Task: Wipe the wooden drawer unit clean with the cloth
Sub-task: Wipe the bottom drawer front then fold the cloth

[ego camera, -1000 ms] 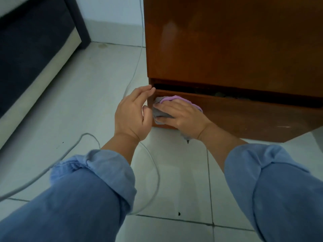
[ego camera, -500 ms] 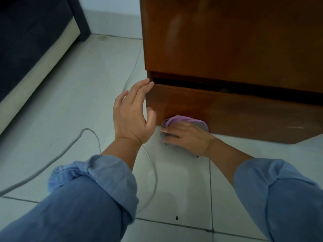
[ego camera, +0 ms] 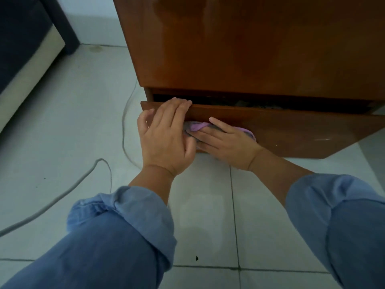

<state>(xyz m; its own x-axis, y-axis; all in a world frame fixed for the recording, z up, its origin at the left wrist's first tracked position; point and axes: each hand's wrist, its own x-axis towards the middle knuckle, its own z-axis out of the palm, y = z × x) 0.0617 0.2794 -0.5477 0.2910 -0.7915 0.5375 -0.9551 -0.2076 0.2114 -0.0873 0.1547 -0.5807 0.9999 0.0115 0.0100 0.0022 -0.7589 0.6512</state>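
Observation:
The glossy brown wooden drawer unit point(ego camera: 250, 49) stands on the tiled floor, its bottom drawer point(ego camera: 302, 130) pulled out a little. My left hand point(ego camera: 164, 136) rests on the drawer's left top corner, fingers laid over the top edge. My right hand point(ego camera: 225, 142) presses a purple and grey cloth point(ego camera: 196, 126) flat against the drawer front near its left end, with straight fingers pointing left. Most of the cloth is hidden under the hand.
A grey cable point(ego camera: 62, 197) loops across the white floor tiles point(ego camera: 83, 113) left of the unit and runs behind it. A dark sofa with a cream base point(ego camera: 25, 65) lies at the far left. Dark items show inside the drawer gap.
My right hand has slid the cloth up from the drawer's bottom edge to its middle. My left hand moved from the drawer's side onto its top edge.

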